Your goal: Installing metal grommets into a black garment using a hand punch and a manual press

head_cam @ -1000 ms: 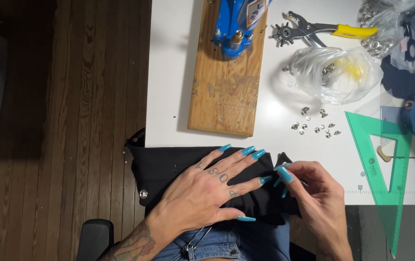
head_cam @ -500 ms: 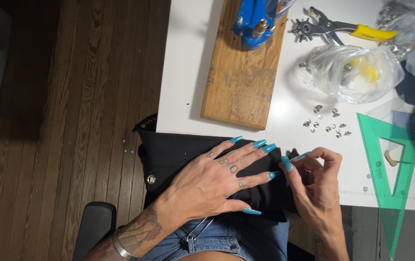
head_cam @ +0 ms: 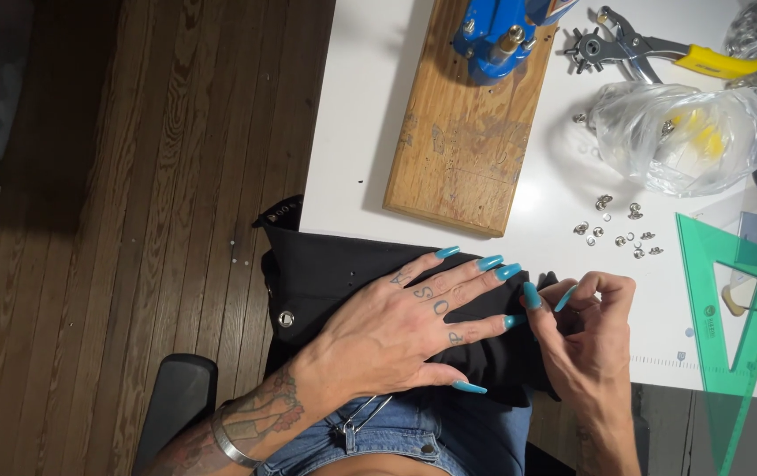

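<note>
The left hand (head_cam: 391, 330) lies spread flat on the folded black fabric (head_cam: 343, 273) at the white worktop (head_cam: 361, 115) edge, its grip open, while the right hand (head_cam: 585, 330) (just beside the fingertips) pinches the cloth's right end.

The black fabric (head_cam: 352, 273) carries a silver snap; the left hand (head_cam: 396, 330) and right hand (head_cam: 585, 339) wear long turquoise nails, and dark tattoo marks show on the left fingers (head_cam: 436, 286). The surface (head_cam: 361, 106) is white, the wooden board (head_cam: 466, 150) tan and grained, the press (head_cam: 497, 35) bright blue, the punch pliers' handle (head_cam: 718, 62) yellow, the triangle ruler (head_cam: 731, 353) translucent green, the floor (head_cam: 131, 220) dark brown planks
</note>
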